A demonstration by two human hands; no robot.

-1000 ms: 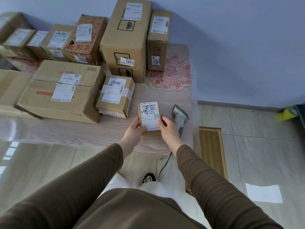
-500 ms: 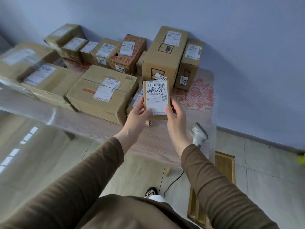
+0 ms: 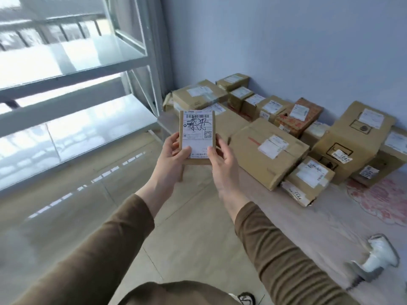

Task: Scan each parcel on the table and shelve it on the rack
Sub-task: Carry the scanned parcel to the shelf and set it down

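Observation:
A small flat cardboard parcel (image 3: 196, 130) with a white shipping label and black handwriting is held upright in the air in front of me. My left hand (image 3: 174, 155) grips its left edge and my right hand (image 3: 222, 159) grips its right edge, thumbs on the label. The grey metal rack (image 3: 72, 62) with bare glossy shelves stands at the upper left, beyond the parcel. The white handheld scanner (image 3: 378, 256) lies on the table (image 3: 308, 227) at the lower right, away from both hands.
Several cardboard parcels (image 3: 268, 150) with labels crowd the table along the blue wall, including a tall box (image 3: 352, 139) marked 1042. A red patterned mat (image 3: 381, 201) lies at the table's right. Tiled floor runs between me and the rack.
My view has swung left from the table toward the rack. Both hands have carried the small parcel off the table and away from the scanner, which stayed lying there.

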